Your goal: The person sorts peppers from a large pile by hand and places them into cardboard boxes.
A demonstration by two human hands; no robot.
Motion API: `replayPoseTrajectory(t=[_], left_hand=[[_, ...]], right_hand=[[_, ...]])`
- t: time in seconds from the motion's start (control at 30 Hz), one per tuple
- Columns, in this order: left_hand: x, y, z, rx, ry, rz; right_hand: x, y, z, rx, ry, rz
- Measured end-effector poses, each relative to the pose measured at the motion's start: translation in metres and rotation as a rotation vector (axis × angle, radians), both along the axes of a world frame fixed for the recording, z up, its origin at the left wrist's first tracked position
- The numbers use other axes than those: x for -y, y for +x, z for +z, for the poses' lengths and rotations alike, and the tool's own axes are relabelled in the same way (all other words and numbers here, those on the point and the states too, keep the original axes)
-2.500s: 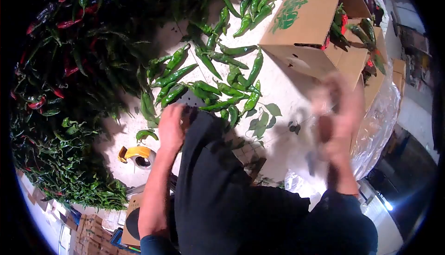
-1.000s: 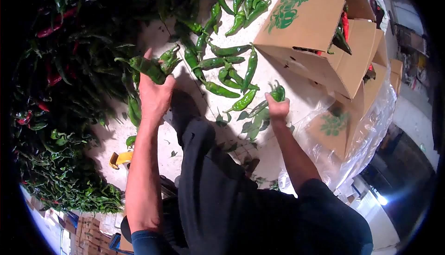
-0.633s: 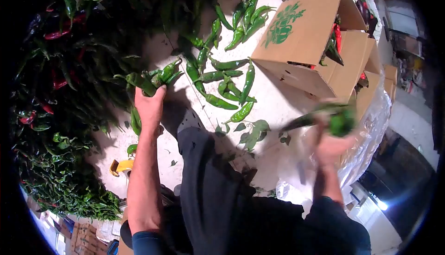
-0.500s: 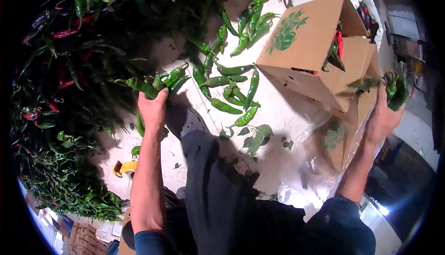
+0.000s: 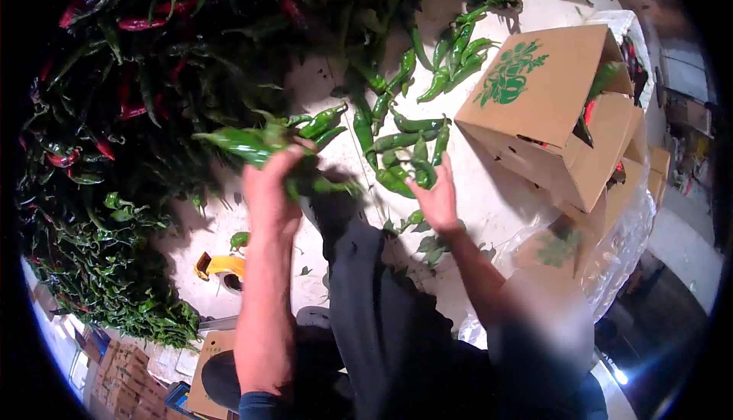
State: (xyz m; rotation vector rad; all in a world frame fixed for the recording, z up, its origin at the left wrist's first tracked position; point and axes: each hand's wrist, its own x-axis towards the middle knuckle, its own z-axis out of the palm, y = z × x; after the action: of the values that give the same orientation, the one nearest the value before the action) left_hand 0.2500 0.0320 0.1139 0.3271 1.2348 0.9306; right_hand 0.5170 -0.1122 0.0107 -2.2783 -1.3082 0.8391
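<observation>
My left hand (image 5: 273, 187) is closed on several green peppers (image 5: 243, 142) beside the big dark pile; they are partly blurred. My right hand (image 5: 438, 198) reaches over the pale floor, its thumb and fingers at some loose green peppers (image 5: 395, 179). Whether it grips one of them cannot be told. More green peppers (image 5: 458, 50) lie farther up on the floor. A cardboard box (image 5: 538, 88) with a green vegetable print lies tilted at the right, with red and green peppers inside its opening.
The large pile of green and red peppers (image 5: 153, 99) fills the left. A yellow tape dispenser (image 5: 226, 266) lies near my left forearm. Clear plastic (image 5: 622, 260) and another box (image 5: 557, 248) are at the right. Loose leaves (image 5: 434, 248) lie below my right hand.
My right hand has come back from the far right to the loose peppers, and the peppers it held are gone from it. My left hand still holds its bunch. The view has shifted.
</observation>
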Motion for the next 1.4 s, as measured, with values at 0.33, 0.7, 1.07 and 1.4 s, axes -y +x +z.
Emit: replayPoseTrajectory(t=[0.33,0.7,1.07,1.4], left_hand=[[0.074,0.111,-0.075,0.09,-0.521,-0.094],[0.053,0.112,-0.098,0.209,-0.406,0.11],[0.052,0.109,-0.101,0.439,-0.344,-0.07],[0.055,0.097,-0.037,0.567,-0.332,-0.124]], right_hand=[[-0.021,0.012,-0.02,-0.193,0.002,-0.28],[-0.119,0.045,0.027,0.301,-0.027,0.788],[-0.115,0.036,0.034,-0.653,-0.388,0.491],[-0.111,0.009,0.115,-0.475,-0.361,0.564]])
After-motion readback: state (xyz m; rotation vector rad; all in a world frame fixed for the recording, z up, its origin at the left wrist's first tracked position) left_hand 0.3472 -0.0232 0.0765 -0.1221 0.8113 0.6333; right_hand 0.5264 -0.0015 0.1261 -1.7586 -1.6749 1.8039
